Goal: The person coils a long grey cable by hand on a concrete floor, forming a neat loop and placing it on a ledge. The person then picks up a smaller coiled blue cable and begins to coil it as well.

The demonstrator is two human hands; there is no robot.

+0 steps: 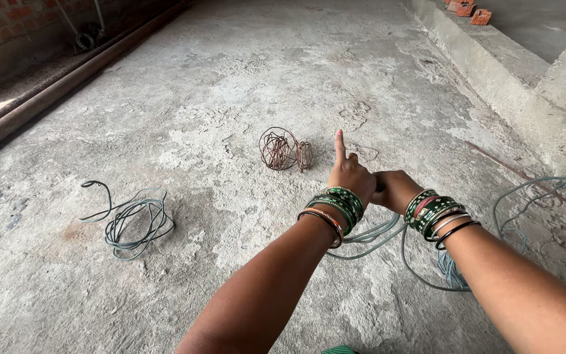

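**Two hands working a length of grey cable on a concrete floor**

The left hand [350,176] is pointing one finger forward, its other fingers curled. The right hand [396,189], touching it, is closing its grip around the grey cable [420,278] looping beneath and beside both wrists. Just ahead of the pointing finger is lying a copper wire coil [285,150]; well left, another cable bundle [132,221].

Rough concrete floor [244,78] carries grey wire coil [133,221] and copper wire bundle [283,149].
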